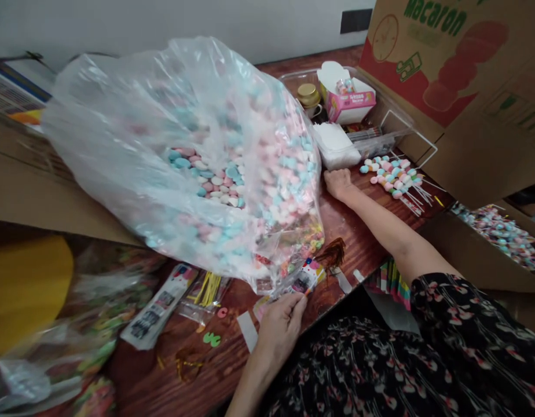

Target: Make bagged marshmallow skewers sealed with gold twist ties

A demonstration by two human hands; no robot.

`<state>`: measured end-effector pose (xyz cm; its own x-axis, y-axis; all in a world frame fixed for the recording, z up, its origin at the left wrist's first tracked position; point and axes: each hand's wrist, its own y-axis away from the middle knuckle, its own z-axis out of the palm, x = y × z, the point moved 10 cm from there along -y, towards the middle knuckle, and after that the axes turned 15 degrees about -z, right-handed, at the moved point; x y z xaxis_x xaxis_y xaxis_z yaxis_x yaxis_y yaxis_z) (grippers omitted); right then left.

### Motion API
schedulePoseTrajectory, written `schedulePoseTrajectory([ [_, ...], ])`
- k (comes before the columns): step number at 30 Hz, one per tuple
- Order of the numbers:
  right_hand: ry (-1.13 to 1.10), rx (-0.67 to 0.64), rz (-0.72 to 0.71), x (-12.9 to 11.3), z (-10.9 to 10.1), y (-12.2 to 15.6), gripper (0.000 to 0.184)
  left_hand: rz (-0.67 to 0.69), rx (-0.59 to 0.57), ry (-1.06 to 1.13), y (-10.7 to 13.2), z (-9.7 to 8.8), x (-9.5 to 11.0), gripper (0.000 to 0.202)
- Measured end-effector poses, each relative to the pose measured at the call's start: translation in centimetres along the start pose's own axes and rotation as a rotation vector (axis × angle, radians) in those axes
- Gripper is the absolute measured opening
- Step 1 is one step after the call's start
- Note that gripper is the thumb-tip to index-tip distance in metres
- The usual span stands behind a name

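Observation:
At the table's front edge, my left hand point(282, 321) is closed, with thumb and fingers pinching a small printed plastic bag point(303, 279). Just beyond it bulges a large clear sack point(176, 104) full of pink, white and blue candies point(215, 179). My right hand point(338, 182) reaches further forward, its fingers curled down at the tabletop beside a stack of white sheets point(337, 145). Whatever those fingers hold is hidden. Right of that hand lies a pile of candy skewers point(395, 176) on white sticks. A bunch of brown twist ties point(332, 253) rests near the printed bag.
A clear tray point(398, 116) at the back holds a gold-lidded jar point(308, 95) and a pink-white box point(350, 104). A Macaron carton point(445, 69) rises at right; a lower box point(493, 272) contains more skewers. Printed bags point(157, 307) and yellow ties point(209, 289) lie left.

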<state>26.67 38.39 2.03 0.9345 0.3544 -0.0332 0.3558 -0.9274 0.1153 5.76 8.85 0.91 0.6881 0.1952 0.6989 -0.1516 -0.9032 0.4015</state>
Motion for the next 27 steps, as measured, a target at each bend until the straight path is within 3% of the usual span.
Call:
schedulePoseTrajectory([
  [7,0.011,0.002,-0.028,0.3,-0.1,3.6,0.033,0.026,0.015,0.042,0.0,-0.2,0.1,0.035],
  [11,-0.034,0.029,-0.060,0.9,-0.3,8.1,0.027,0.023,0.006,0.152,0.8,-1.0,0.3,0.031],
  [14,-0.092,0.104,-0.106,0.3,-1.5,12.4,0.024,-0.005,0.015,0.266,1.4,-1.7,0.5,0.029],
  [17,-0.353,0.351,-0.285,-4.0,-4.8,17.1,0.021,-0.031,0.085,0.346,1.4,-2.5,1.4,0.026],
  [21,-0.643,0.514,-0.709,-14.2,-7.3,22.9,0.020,-0.084,0.096,0.500,0.3,-2.4,2.7,0.026],
  [24,-0.614,0.578,-0.823,-18.9,-6.8,24.9,0.034,-0.083,0.120,0.608,0.0,-2.6,3.3,0.023],
  [27,-0.643,0.567,-0.808,-20.0,-5.2,24.7,0.042,-0.124,0.072,0.646,0.6,-2.1,3.1,0.023],
])
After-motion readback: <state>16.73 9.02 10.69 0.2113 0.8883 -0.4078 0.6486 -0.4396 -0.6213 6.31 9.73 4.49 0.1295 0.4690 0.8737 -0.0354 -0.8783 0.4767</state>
